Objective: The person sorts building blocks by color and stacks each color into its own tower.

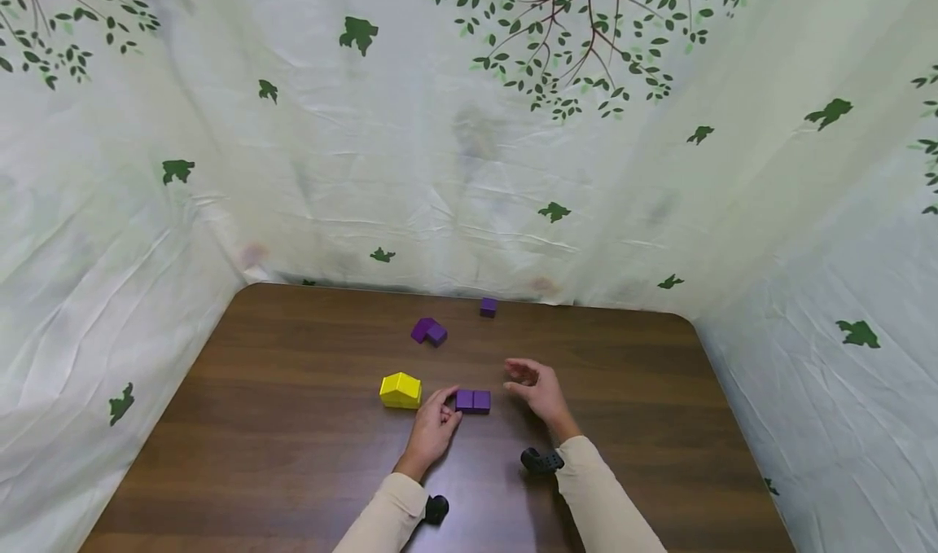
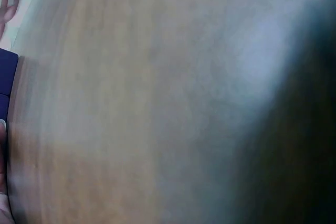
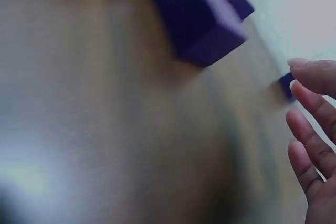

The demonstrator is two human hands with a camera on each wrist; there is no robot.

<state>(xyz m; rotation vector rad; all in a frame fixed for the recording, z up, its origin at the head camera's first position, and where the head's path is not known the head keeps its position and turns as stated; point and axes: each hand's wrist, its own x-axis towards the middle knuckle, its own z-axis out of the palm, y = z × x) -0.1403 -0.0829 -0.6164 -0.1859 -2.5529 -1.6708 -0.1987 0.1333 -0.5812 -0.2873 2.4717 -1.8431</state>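
Two purple blocks sit side by side on the table, their faces together in a short row. My left hand pinches the left one, index finger at its far side and thumb at its near side. To the right of the row, my right hand is held apart from the blocks with fingers loosely bent and nothing in them. In the right wrist view the row's purple end shows, with the right hand's fingers spread at the edge. A yellow block with a peaked top stands just left of my left hand.
Farther back on the brown table lie two purple blocks touching at an angle. Another purple block is near the back edge. A white curtain with leaf prints hangs behind and on both sides.
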